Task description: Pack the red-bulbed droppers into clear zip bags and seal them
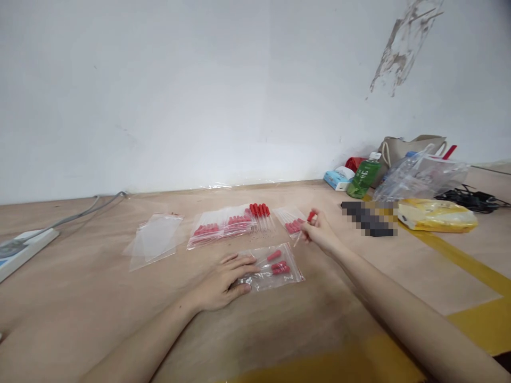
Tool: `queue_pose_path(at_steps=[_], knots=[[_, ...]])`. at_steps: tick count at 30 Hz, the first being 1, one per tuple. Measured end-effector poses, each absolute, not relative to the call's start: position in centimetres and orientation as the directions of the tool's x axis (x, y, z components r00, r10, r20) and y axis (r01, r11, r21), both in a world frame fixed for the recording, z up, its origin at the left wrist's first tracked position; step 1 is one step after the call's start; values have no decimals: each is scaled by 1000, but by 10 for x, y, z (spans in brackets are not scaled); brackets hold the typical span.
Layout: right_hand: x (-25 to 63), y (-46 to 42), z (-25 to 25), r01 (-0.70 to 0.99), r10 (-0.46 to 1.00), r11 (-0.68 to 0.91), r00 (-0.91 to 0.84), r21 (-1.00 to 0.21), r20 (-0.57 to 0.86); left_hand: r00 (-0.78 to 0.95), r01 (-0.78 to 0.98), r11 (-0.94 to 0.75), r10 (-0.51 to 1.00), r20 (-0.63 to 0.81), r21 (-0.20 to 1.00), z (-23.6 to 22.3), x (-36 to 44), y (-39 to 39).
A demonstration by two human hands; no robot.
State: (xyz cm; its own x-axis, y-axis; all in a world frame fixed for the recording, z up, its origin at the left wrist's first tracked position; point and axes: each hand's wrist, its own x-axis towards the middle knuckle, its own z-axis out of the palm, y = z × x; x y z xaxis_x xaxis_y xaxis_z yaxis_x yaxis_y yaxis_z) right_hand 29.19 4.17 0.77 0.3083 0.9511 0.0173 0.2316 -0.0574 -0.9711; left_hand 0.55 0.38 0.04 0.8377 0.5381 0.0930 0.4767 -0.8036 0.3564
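A clear zip bag [263,282] lies flat on the table in front of me, with three red-bulbed droppers [280,267] inside. Resting on its left part is my left hand [229,276], fingers stretched out and apart. My right hand [319,231] is raised to the right of the bag, its fingers closed around a dropper [310,216]. That dropper's red bulb shows above the fingers and its thin pale stem points down left. Behind the bag, several loose droppers [261,210] lie side by side. A second bag of droppers [291,223] is just left of my right hand.
Filled dropper bags [217,226] are stacked behind my left hand, and flat see-through bags [155,239] lie further left. A power strip [30,247] sits at the left edge. At right are a green bottle [364,176], a tissue pack [437,215] and a pixelated dark object [369,218].
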Motion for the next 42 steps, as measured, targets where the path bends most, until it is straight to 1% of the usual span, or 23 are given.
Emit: queue_pose_path(at_steps=[3,6,11,15,17,22,24,28,31,34,36,38,39,41,42], knots=[[302,17,-10,22,916,77,394,-997,79,833,477,-798,544,100,367,0,6,3],[301,9,-23,-84,895,141,437,-986,90,831,479,-799,546,105,363,-1,7,4],[287,8,-31,-175,936,118,348,-978,51,831,498,-800,550,78,335,0,7,5],[280,4,-33,-275,980,27,196,-961,-28,831,501,-802,551,79,325,0,7,5],[279,0,-32,-236,991,-6,132,-972,-38,831,498,-802,550,84,329,0,8,4],[279,-8,-27,64,1000,12,1,-998,12,828,495,-798,553,91,345,2,9,3],[278,-7,-28,128,1000,30,1,-991,30,827,495,-797,555,93,346,2,9,3],[272,-2,-36,259,992,84,72,-962,105,826,494,-800,554,106,339,2,9,3],[269,-1,-38,286,990,126,25,-950,139,826,496,-801,554,101,335,2,9,2],[267,-6,-34,263,990,117,-104,-958,92,823,503,-799,559,99,330,2,9,2],[270,-9,-29,246,989,81,-143,-966,47,824,505,-800,559,95,323,2,9,2],[275,-6,-24,256,995,44,-103,-966,18,828,502,-804,553,90,318,1,9,3],[279,-2,-22,281,998,45,-57,-959,30,831,499,-807,549,91,316,1,9,3],[285,12,-18,399,993,83,49,-913,112,832,490,-810,545,103,321,1,8,3],[288,21,-15,491,982,103,86,-865,165,832,487,-811,544,109,325,1,8,3]])
